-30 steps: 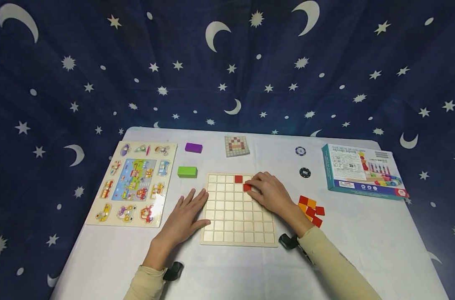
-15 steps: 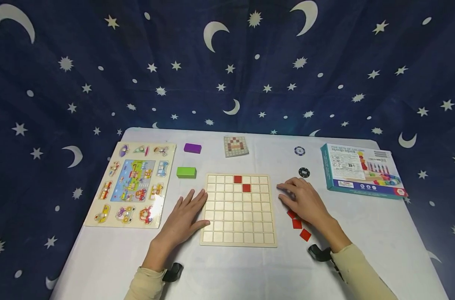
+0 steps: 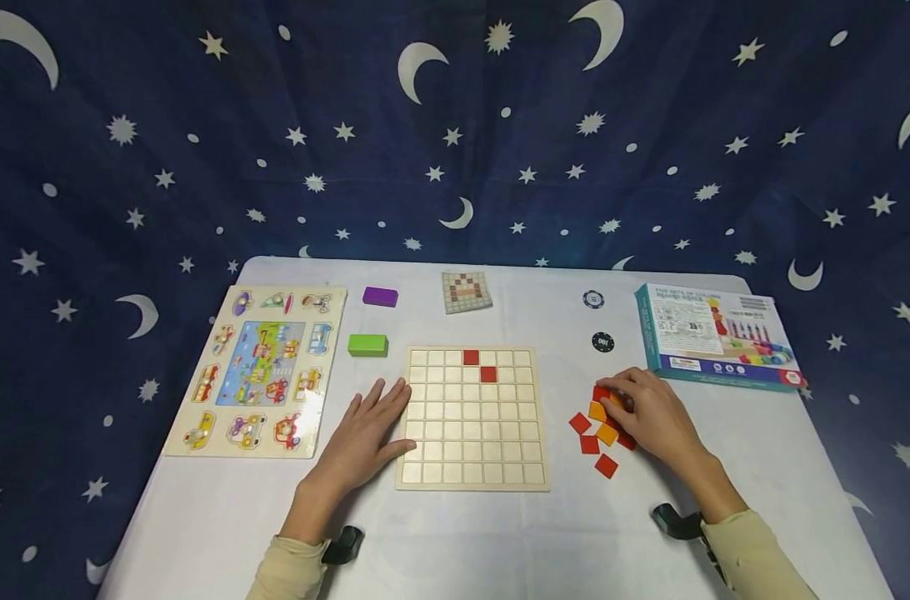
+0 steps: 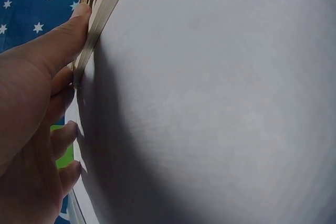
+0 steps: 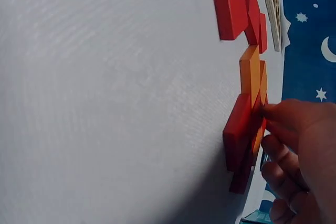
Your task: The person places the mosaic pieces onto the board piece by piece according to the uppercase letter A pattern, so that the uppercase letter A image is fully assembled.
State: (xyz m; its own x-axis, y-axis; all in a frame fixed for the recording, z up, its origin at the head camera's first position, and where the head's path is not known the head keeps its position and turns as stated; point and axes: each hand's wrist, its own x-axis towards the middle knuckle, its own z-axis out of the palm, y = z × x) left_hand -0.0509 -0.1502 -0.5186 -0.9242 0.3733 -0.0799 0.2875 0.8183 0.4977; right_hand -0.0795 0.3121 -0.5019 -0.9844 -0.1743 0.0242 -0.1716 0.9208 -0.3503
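Flat on the table lies a wooden grid board, with one red tile in its top row and another red tile diagonally below. My left hand rests at the board's left edge, fingers spread and thumb over the rim; the left wrist view shows the thumb on that edge. My right hand is over a loose pile of red and orange tiles, thumb and bent fingertips among them. A red tile lies beside the thumb in the right wrist view. I cannot tell whether a tile is pinched.
Behind the board lies a small pattern card. Left are a green block, a purple block and a vehicle peg puzzle. Right are a black chip, a blue-white chip and a toy box.
My right hand has left the red tile on the board and moved right to the loose tiles, some of which now lie farther left. My left hand stays at the board's edge.
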